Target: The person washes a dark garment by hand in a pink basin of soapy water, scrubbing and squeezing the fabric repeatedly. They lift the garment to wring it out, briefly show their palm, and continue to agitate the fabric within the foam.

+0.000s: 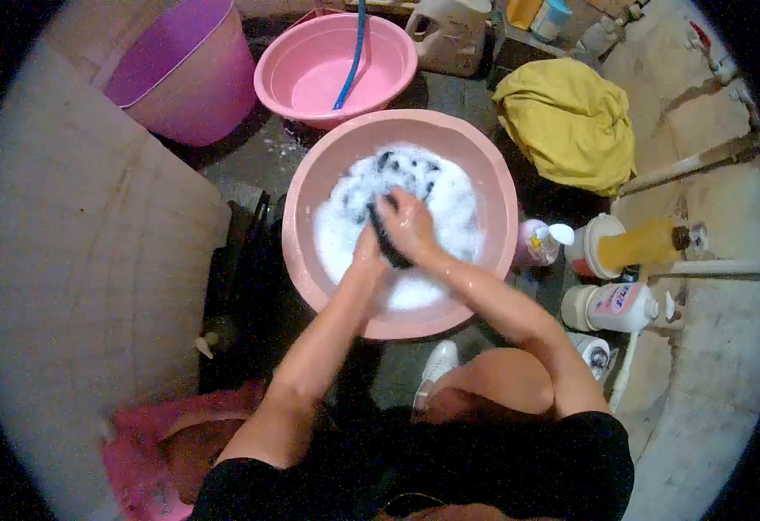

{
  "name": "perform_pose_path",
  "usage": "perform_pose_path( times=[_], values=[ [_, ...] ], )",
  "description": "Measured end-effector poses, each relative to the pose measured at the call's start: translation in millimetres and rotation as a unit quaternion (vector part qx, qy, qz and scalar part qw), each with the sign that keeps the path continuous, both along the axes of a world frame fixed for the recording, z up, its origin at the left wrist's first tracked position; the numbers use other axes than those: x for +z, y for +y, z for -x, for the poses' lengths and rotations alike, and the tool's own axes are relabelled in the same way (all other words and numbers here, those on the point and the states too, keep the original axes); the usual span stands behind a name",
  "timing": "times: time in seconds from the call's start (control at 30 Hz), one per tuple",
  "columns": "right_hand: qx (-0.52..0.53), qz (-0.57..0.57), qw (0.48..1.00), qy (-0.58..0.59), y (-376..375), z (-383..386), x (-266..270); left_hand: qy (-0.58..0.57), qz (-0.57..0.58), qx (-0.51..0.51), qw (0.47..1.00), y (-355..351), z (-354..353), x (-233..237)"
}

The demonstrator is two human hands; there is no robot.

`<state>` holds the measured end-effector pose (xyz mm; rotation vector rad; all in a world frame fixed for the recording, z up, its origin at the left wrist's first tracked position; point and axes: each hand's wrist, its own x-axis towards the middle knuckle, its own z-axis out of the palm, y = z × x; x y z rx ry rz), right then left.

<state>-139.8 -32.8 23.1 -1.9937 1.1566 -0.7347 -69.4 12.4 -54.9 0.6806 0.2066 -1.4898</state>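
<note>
So both hands, left (410,227) and right (369,252), are in the sudsy pink basin (313,195), fingers clamped on a dark wet cloth (390,241) near the basin's middle. Pink tub with a blue hose (351,74) sits just beyond the basin, yellow cloth (571,122) off to its right.

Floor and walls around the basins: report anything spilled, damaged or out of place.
White flecks, possibly splashed suds, dot the dark grey floor beside the smaller round pink plastic basin. The pale wall on the picture's right has rough, dark patches near its pipes, which looks like damage.
</note>
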Motion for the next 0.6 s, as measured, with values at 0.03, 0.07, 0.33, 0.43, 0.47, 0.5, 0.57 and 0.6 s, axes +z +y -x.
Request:
perform_pose_path(
  times=[0.03, 0.07, 0.33, 0.43, 0.47, 0.5, 0.57, 0.6],
  values=[
    [0.011, 0.001, 0.999, -0.036, 19, -4, 7, -0.116, 0.08, 0.006, 0.99, 2, -8, -37],
    [0.019, 0.001, 0.999, -0.032, 29, -3, 4, -0.226, 0.149, 0.03, 0.962, 4, -13, -38],
    [-0.024, -0.134, 0.985, 0.106, -54, 22, -54, -0.111, -0.124, -0.008, 0.986, -2, 13, 50],
    [-0.015, -0.19, 0.976, 0.11, -79, 41, -65, -0.109, -0.048, -0.036, 0.992, -15, 12, 28],
    [-0.014, -0.229, 0.967, 0.109, -96, 54, -86, -0.109, -0.034, -0.097, 0.989, -7, 11, 62],
    [-0.015, -0.266, 0.958, 0.106, -116, 69, -102, -0.134, -0.015, -0.16, 0.978, -5, 8, 71],
    [0.021, -0.253, 0.955, 0.15, -131, 83, -87, -0.356, -0.108, -0.407, 0.834, -16, -10, 58],
    [-0.012, -0.198, 0.962, 0.188, -124, 89, -73, -0.356, -0.105, -0.405, 0.836, -16, -13, 51]
  ],
)
